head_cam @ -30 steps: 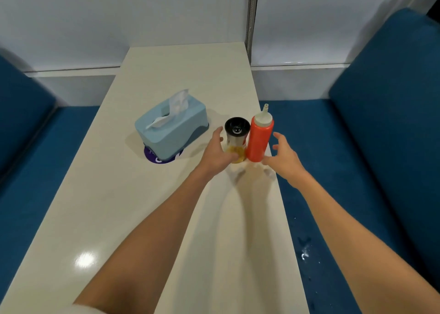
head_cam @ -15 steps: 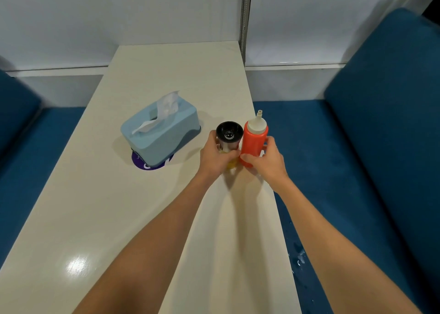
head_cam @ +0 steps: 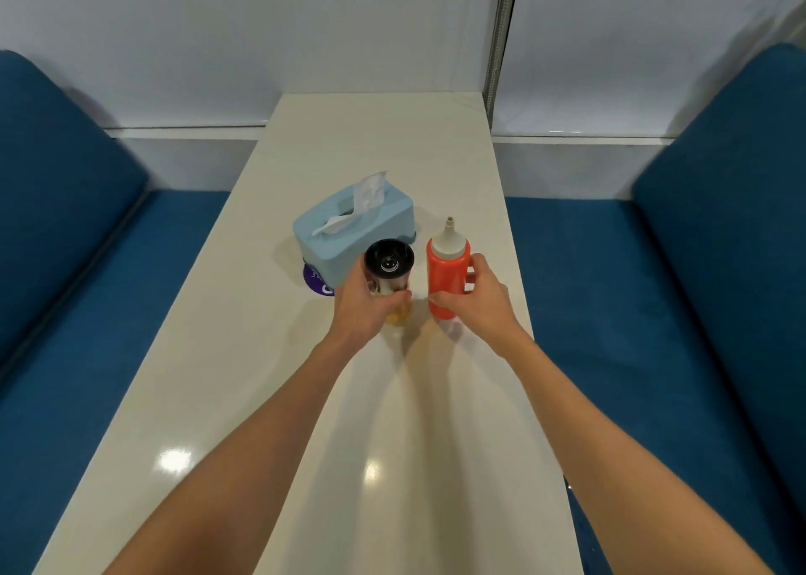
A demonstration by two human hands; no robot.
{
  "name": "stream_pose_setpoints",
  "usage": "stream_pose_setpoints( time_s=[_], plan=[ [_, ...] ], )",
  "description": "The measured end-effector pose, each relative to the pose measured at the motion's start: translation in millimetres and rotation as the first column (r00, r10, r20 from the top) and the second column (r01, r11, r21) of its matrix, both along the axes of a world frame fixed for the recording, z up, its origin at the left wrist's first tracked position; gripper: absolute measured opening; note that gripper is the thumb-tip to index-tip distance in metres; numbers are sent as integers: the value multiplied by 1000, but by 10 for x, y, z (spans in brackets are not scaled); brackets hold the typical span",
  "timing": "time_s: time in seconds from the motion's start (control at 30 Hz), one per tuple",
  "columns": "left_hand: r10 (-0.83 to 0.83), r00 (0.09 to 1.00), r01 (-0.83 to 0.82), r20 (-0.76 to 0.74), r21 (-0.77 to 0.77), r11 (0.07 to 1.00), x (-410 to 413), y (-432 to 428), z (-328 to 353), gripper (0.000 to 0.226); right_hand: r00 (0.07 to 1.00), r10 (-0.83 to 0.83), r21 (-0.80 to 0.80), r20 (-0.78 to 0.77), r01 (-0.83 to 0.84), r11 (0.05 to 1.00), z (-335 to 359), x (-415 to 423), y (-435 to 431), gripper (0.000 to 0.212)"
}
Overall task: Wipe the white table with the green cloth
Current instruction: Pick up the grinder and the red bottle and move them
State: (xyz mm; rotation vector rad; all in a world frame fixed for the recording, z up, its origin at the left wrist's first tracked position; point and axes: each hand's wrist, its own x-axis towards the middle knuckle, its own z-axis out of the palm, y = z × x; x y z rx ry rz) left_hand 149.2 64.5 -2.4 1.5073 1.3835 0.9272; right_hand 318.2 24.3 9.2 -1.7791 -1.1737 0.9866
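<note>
Both hands are held apart over the white table (head_cam: 244,400): a black-lidded jar (head_cam: 389,263) is gripped by the left hand (head_cam: 364,308), a red squeeze bottle (head_cam: 445,280) by the right hand (head_cam: 479,299). Just beyond the jar, a light blue tissue box (head_cam: 349,236) is set on a purple disc (head_cam: 315,280). The table is flanked by blue benches (head_cam: 632,334) and butted against the far wall (head_cam: 305,29).

both bare forearms (head_cam: 261,435) are stretched forward over the table (head_cam: 392,147) from its near edge, the left up its middle and the right along its right side. the left hand (head_cam: 362,310), near the table's middle, grips the jar (head_cam: 389,263), thumb across the jar's near side and fingers curled round its left. the right hand (head_cam: 482,297), toward the table's right edge, grips the bottle (head_cam: 445,275), thumb on its near side and fingers curled round its right.
</note>
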Motion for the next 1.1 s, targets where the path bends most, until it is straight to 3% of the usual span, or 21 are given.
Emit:
stream_pose_setpoints(
  time_s=[0.4,1.1],
  plan=[
    [92,995,-93,-29,-42,995,-1174,-149,-24,58,989,125,-20,-79,-127,992,-87,-1028,-42,59],
    [-54,998,53,-7,-102,993,-1398,-229,-198,69,993,105,-42,-58,-107,993,-216,-1349,-194,67]
  ],
)
